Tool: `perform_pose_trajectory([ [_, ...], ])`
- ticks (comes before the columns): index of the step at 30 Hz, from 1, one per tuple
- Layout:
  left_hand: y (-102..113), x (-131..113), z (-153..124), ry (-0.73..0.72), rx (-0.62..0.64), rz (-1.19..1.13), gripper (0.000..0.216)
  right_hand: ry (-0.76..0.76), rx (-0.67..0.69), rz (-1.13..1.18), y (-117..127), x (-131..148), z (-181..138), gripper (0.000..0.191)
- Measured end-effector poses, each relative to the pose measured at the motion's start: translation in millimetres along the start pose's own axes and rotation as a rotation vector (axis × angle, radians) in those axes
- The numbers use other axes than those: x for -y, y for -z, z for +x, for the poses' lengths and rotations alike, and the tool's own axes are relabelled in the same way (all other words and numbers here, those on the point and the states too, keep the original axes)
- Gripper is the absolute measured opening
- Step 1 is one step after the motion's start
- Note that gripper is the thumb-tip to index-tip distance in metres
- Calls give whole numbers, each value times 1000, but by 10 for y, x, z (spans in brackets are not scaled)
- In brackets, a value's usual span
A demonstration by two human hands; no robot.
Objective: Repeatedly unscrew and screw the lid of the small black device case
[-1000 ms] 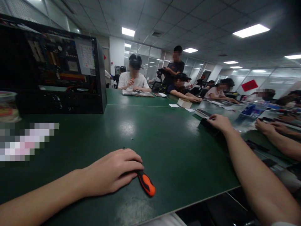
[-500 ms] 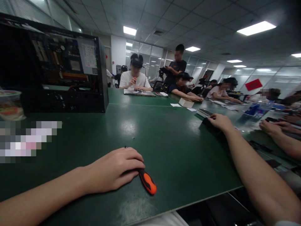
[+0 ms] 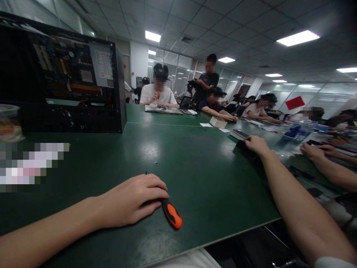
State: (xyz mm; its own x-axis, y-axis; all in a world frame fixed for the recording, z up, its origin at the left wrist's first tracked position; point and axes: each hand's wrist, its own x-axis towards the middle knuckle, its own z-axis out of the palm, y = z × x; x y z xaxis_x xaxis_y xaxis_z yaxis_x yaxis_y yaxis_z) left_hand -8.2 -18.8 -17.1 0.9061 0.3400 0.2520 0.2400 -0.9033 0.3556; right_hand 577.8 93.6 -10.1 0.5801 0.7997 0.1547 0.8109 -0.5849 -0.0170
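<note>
My left hand lies palm down on the green table, fingers curled over a screwdriver. The orange and black handle of the screwdriver sticks out toward the table's near edge, and a dark tip shows beyond my knuckles; the rest is hidden under the hand. Stretched far to the right, my right hand has its fingers closed on the edge of a black flat object. I cannot make out what kind of object that is. A thin grey slab sits just beyond those fingers.
An open computer case stands at the left, beside a clear plastic cup. A small cardboard box and papers lie farther back. To the right are another person's hands and a plastic bottle. Several people sit around.
The view has turned slightly, so everything sits a little farther left in the picture. Both hands keep their places on the screwdriver and the black flat object.
</note>
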Motion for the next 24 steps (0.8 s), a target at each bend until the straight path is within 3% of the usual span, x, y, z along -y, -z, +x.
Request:
perform_pose_trajectory([
  [19,-6,21,19,-27,0,9,29,39,-11,53,89,52,-208,36],
  [22,-1,12,17,-28,2,14,29,113,-38,114,109,46,-287,37],
  [24,3,3,13,-24,6,16,29,240,-62,164,135,56,-346,36],
])
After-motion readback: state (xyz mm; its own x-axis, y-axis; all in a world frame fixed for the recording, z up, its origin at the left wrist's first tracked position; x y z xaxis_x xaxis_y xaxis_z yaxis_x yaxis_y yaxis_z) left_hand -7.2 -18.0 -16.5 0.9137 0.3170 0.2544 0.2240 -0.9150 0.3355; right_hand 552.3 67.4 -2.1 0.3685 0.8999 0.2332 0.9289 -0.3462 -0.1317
